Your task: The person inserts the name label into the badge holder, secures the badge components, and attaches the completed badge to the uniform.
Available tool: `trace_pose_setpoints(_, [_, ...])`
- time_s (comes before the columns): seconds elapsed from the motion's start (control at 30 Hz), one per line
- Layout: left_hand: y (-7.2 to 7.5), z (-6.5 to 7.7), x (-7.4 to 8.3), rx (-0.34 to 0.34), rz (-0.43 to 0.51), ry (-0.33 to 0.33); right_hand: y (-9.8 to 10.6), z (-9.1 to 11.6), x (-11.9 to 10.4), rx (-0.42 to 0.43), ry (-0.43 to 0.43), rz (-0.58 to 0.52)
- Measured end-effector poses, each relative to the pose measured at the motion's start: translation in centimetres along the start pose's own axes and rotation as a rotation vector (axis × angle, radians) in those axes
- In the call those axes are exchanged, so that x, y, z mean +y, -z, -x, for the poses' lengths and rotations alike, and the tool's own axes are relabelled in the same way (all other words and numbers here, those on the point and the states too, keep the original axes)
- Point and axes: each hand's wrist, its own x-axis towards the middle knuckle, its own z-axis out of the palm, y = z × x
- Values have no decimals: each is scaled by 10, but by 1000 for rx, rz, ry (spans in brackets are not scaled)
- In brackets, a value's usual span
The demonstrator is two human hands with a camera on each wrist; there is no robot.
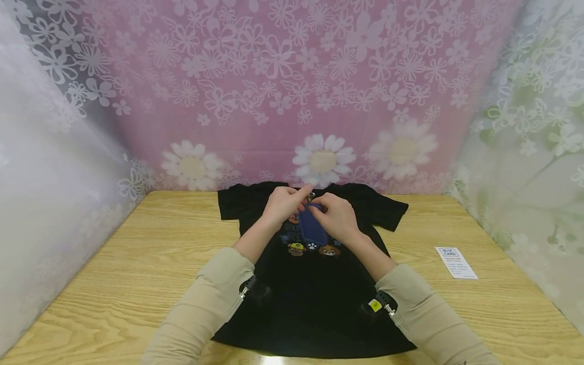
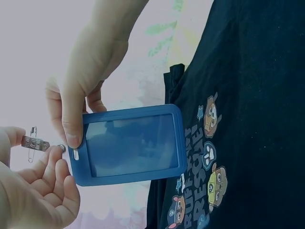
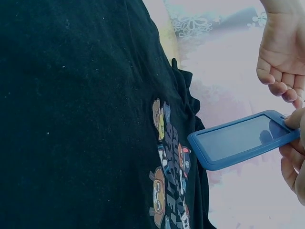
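Note:
A blue ID badge holder (image 2: pixel 131 145) with a clear window is gripped by my right hand (image 1: pixel 337 218). In the left wrist view, the thumb of that hand (image 2: pixel 88 81) presses beside the slot at the holder's end. My left hand (image 1: pixel 284 205) pinches a small metal badge clip with a safety pin (image 2: pixel 35 143) close to the slot. Whether clip and holder are joined is unclear. Both hands are above a black T-shirt (image 1: pixel 315 304) with cartoon dog prints. The right wrist view has the holder (image 3: pixel 243 140) tilted, with the clip hidden.
A white printed card (image 1: pixel 456 263) lies on the wooden table (image 1: pixel 424 314) to the right of the shirt. Flower-patterned curtains (image 1: pixel 274 91) enclose the table at the back and both sides.

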Motion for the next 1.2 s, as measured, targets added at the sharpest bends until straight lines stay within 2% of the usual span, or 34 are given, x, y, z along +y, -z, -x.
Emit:
trace_pose_setpoints(0.33, [0, -2, -3, -37, 65, -9, -2, 1, 3, 27, -23, 33])
trace_pose_setpoints(0.7, [-3, -2, -3, -56, 129, -5, -3, 1, 2, 76, 39, 84])
trace_pose_setpoints(0.97, [-3, 0, -3, -56, 123, -9, -1, 2, 3, 79, 111, 99])
trace_pose_setpoints(1.2, [-1, -1, -5, -35, 74, -45, 2, 2, 4, 69, 120, 7])
